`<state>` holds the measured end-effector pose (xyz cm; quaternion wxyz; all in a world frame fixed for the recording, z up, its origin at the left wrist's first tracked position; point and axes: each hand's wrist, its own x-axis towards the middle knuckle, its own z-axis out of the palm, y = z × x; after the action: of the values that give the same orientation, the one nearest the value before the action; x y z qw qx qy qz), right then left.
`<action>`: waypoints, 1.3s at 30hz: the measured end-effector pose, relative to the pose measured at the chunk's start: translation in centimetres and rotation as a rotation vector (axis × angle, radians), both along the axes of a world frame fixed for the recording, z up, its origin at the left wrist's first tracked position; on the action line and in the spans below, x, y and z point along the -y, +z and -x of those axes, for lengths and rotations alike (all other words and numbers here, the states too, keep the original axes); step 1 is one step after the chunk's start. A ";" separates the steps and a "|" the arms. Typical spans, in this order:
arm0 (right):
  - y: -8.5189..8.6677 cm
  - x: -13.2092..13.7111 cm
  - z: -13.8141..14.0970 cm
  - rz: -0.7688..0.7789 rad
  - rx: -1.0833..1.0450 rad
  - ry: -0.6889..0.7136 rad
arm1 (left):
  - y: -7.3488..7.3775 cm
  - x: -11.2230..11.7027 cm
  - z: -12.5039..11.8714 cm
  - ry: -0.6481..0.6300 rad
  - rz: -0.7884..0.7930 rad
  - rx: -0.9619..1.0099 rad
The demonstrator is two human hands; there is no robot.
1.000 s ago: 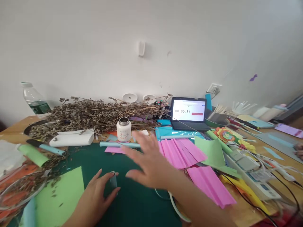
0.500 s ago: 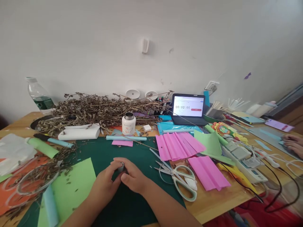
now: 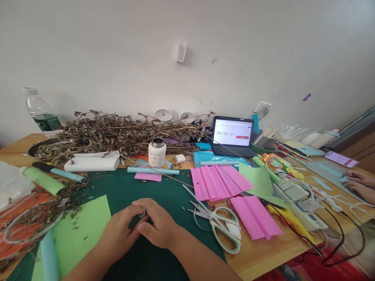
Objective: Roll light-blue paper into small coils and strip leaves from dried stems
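Note:
My left hand (image 3: 118, 230) and my right hand (image 3: 158, 224) meet over the dark green cutting mat (image 3: 164, 191). Together they pinch a small rolled tube (image 3: 141, 212) with a pale round end, fingers curled round it. Most of the tube is hidden by the fingers. Light green scissors (image 3: 218, 224) lie just right of my right hand. A light green paper sheet (image 3: 79, 230) lies left of my left hand.
Pleated pink papers (image 3: 219, 181), a white jar (image 3: 157, 153), a light blue paper roll (image 3: 152, 170), dried twigs (image 3: 117, 134) and a laptop showing a timer (image 3: 233, 134) crowd the table. Cables and a power strip (image 3: 295, 199) lie right. Another person's hands (image 3: 359, 183) rest at the far right edge.
My right hand came back from reaching forward and joined the left on the small tube. The view shifted, showing the scissors.

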<state>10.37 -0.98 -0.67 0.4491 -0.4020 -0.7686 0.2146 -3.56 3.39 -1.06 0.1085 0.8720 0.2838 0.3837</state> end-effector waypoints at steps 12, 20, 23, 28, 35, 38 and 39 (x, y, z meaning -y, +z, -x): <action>0.7 0.2 0.1 -0.067 0.026 -0.093 | 0.2 0.3 -0.1 -0.037 -0.146 -0.075; 0.5 0.2 0.0 -0.071 0.001 -0.088 | -0.1 0.3 0.1 -0.047 -0.053 -0.078; 0.4 0.1 -0.1 -0.080 -0.010 -0.086 | -0.1 0.3 0.1 -0.041 -0.032 -0.086; 0.3 0.2 -0.1 -0.091 -0.026 -0.082 | -0.4 0.3 0.0 -0.043 -0.015 -0.078; 0.4 0.6 0.1 -0.084 -0.017 -0.206 | 0.7 0.6 0.2 -0.185 0.038 -0.015; 0.4 0.7 0.0 -0.099 -0.066 -0.206 | 1.1 0.7 0.5 -0.265 0.073 -0.014; 0.4 0.6 0.0 -0.106 -0.086 -0.205 | 1.1 0.7 0.6 -0.278 0.072 -0.015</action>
<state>10.40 -1.63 -0.23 0.5217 -0.4447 -0.7137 0.1437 -4.16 2.70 0.03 0.1895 0.9014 0.1747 0.3478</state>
